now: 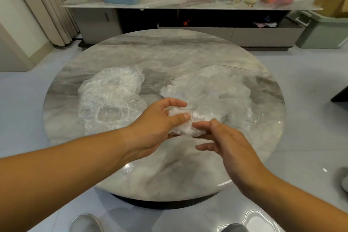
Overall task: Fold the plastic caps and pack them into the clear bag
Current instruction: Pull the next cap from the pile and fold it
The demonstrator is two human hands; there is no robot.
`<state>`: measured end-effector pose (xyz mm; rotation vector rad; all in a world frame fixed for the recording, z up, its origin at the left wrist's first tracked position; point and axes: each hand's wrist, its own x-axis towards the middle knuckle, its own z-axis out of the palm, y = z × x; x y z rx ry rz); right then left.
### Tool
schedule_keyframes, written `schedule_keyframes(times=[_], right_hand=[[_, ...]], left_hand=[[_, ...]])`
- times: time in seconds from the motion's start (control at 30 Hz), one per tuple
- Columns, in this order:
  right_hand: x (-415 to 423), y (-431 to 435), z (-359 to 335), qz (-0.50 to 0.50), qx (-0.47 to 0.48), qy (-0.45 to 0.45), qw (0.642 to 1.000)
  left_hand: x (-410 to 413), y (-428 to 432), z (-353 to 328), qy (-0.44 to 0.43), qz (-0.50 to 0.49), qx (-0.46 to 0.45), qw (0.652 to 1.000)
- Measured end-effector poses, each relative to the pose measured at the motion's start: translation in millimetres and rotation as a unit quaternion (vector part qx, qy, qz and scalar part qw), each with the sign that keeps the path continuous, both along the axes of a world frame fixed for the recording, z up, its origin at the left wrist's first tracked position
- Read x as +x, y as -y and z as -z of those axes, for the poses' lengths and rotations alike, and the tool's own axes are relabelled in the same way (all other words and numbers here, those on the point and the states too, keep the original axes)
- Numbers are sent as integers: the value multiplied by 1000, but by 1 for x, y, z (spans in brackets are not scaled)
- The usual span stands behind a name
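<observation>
Head view: the left hand (pixel 156 124) is half closed. Its thumb and fingers curl round a small folded cap (pixel 183 125) and hold it up over the table. The right hand (pixel 231 145) is close beside it. Its thumb and first finger pinch the other end of the same cap, and its other fingers stick out straight and hold nothing.

The cap is thin and slippery, so I think it could pop open again if either hand lets go too soon. Then the fold would be lost and it would need doing over.

Just behind the hands lies the clear bag (pixel 231 73), on the right side of the table (pixel 169 175). It is already puffy with caps. Its mouth looks flat and is hard to see, so the cap might miss the opening and land on the table. Pushing hard could also squeeze other caps back out.

On the left side, well apart from the bag, sits the pile of caps (pixel 111 98), loose and not folded yet. A sleeve or arm passing over could drag them off the smooth top.
</observation>
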<state>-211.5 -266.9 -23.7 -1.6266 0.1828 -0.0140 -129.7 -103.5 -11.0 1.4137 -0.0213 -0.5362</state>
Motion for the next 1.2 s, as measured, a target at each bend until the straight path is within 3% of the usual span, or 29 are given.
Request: schedule_keyframes(times=[0.1, 0.27, 0.43, 0.63, 0.7, 1.03, 1.2], right_hand=[[4, 22, -21, 31, -20, 48, 998], [12, 78, -53, 158, 10, 105, 982], [25, 129, -44, 253, 18, -12, 967], [27, 143, -26, 220, -78, -102, 967], [27, 138, -24, 204, -63, -108, 971], [33, 115, -30, 112, -56, -148, 981], [43, 107, -25, 139, -55, -103, 983]], left_hand=[[4, 16, -15, 40, 22, 16, 999], [6, 43, -32, 224, 91, 148, 959], [9, 71, -29, 321, 196, 272, 886], [11, 84, -13, 391, 274, 327, 816], [12, 83, -8, 411, 273, 345, 798], [12, 68, -6, 416, 266, 358, 792], [12, 61, -5, 414, 283, 367, 783]])
